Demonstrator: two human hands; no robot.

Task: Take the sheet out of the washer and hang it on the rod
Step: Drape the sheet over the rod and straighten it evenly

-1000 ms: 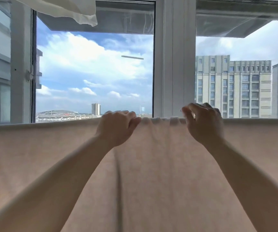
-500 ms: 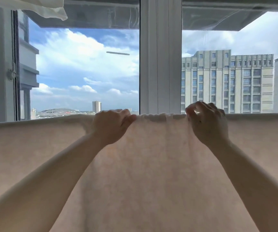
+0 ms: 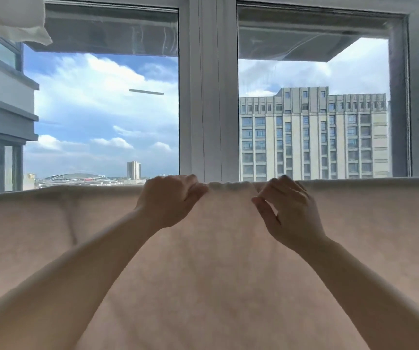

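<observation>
Both hands sit at the sheet's (image 3: 228, 261) top fold, which runs sideways: left hand (image 3: 170, 198) clenched on it, right hand (image 3: 289, 210) loosened, thumb and fingers parted just beside a bunched stretch lying between them.

This is a high-rise flat's laundry balcony or window bay, a home rather than a workplace. A wide window with a white frame (image 3: 207, 97) fills the wall, and through its panes show a tall apartment block (image 3: 311, 132), a distant tower (image 3: 133, 170), a low domed roof (image 3: 73, 176) and cloudy blue sky. A pale pink sheet (image 3: 216, 261) hangs spread across the view at chest height, and white cloth (image 3: 11, 18) hangs overhead at upper left.
</observation>
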